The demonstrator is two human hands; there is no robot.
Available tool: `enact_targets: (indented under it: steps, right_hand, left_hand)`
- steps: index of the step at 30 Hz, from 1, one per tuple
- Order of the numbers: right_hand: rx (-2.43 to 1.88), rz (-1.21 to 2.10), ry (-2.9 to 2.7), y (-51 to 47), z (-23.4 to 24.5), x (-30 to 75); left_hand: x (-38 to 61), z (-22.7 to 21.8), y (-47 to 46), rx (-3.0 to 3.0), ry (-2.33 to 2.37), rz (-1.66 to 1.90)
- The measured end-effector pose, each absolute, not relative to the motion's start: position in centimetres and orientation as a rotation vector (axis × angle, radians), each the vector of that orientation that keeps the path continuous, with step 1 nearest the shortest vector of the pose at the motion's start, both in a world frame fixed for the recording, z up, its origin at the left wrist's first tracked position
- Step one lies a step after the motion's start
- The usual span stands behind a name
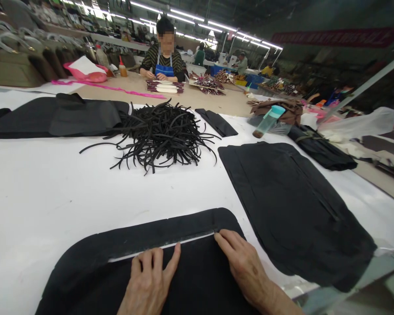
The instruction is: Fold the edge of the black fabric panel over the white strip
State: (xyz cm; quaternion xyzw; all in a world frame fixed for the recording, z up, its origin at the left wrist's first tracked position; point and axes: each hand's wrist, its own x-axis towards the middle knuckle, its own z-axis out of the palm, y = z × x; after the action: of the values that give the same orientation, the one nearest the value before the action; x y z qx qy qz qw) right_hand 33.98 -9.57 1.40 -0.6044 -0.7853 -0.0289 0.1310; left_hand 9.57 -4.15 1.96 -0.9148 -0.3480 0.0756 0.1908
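Observation:
A black panel (197, 280) with rounded corners lies in front of me, cut by a long narrow slot (193, 238) through which white shows. My left hand (151, 275) rests on the panel just below the slot, fingers spread and the thumb stretched out, holding nothing. At the slot's right end, my right hand (241, 264) has its fingers bent and close together on the panel's material; its thumb is hidden. A dull strip of the surface runs along the slot's upper edge.
Black strips (166, 133) lie heaped beyond the panel. Stacked black panels (295, 205) are at right, and another black stack (29, 116) at far left. A bottle with a turquoise cap (267, 122) lies behind. Across the table a co-worker (164, 57) handles small pieces.

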Motion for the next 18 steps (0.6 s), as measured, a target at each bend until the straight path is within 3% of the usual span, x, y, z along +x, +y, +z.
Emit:
enact_targets:
  steps: [9, 18]
  right_hand:
    - [-1.745, -0.178, -2.450, -9.6, 0.5, 34.4]
    - [-1.507, -0.471, -2.480, -9.3, -0.6, 36.1]
  left_hand:
    - [8.7, 1.1, -4.1, -2.619, -0.972, 0.079]
    - [4.8, 1.5, -2.5, -2.756, -0.774, -0.084]
